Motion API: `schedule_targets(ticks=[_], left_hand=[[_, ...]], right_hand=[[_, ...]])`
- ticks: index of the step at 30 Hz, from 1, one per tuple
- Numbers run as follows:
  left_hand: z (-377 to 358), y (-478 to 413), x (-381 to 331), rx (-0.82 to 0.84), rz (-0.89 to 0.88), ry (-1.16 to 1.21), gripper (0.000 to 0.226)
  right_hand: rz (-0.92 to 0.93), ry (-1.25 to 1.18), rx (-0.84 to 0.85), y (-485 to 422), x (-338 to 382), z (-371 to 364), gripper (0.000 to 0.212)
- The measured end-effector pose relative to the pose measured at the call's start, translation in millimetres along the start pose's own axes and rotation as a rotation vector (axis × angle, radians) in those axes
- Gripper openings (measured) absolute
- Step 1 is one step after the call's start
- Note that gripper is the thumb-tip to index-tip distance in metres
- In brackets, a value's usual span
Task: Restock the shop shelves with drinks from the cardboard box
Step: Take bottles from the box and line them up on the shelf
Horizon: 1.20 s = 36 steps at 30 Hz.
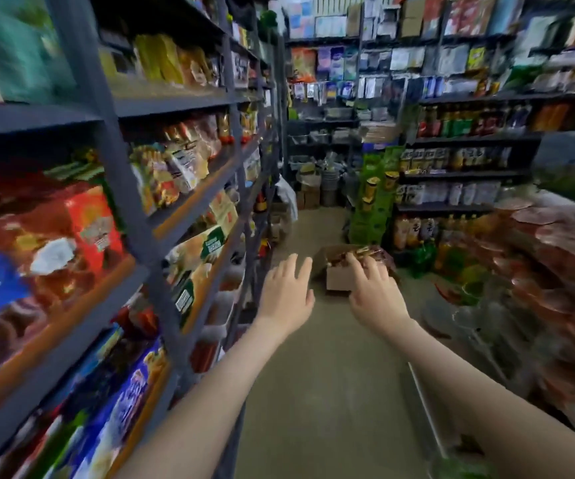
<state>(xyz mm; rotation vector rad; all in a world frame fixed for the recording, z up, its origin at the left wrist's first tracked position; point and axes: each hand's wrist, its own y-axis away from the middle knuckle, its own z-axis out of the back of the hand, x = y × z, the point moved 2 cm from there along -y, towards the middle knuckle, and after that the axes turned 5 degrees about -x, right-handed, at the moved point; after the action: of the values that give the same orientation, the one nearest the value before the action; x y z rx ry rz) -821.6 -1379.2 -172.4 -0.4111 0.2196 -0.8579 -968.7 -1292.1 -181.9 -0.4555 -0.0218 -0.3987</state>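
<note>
Labels: motion blur throughout; no brand or writing legible on any pack.

Left hand (288, 295): stretched forward, palm down, fingers straight and spread wide, holding nothing. It sits over the floor (313, 375), just to the 9 o'clock side of the box.

Right hand (374, 292): also forward, palm down, fingers spread wide, nothing gripped. The fingertips overlap the box top in view; cannot tell if they touch it.

Cardboard box (338, 281): on the aisle floor at roughly 12 to 1 o'clock from the person, flaps open. It is filled with packed brown-and-gold items (369, 252), too blurred to identify individually.

Snack shelving (175, 105): runs along 9 o'clock, grey metal, with bagged and boxed goods in red, blue and yellow.

Drinks shelving (469, 136): at 2 o'clock, rows of bottles with red, green and dark labels, and more bottles on its lowest level.

Green crates (372, 209): stacked at 1 o'clock, beyond the box.

Red-lidded stacks (555, 254): at 3 o'clock.
</note>
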Motion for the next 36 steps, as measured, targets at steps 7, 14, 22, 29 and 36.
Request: schedule_targets(ticks=[7,14,22,29,36], left_hand=[[-99,-216,19,0.048,-0.111,0.052,0.060],[-236,-412,20,0.047,-0.135,0.110,0.060],[-337,-673,26,0.032,-0.168,0.073,0.059],[-443,-863,12,0.042,-0.145,0.127,0.059],[-586,-1048,-27,0.164,-0.118,0.243,0.064]], right_hand=[[-0.104,0.099,0.003,-171,-112,-82,0.071],[-0.133,0.112,-0.036,-353,-225,-187,0.068],[-0.096,0.080,-0.070,-596,-342,-268,0.066],[-0.104,0.112,-0.064,-757,-448,-344,0.063],[-0.143,0.109,-0.042,-915,-580,-435,0.062]])
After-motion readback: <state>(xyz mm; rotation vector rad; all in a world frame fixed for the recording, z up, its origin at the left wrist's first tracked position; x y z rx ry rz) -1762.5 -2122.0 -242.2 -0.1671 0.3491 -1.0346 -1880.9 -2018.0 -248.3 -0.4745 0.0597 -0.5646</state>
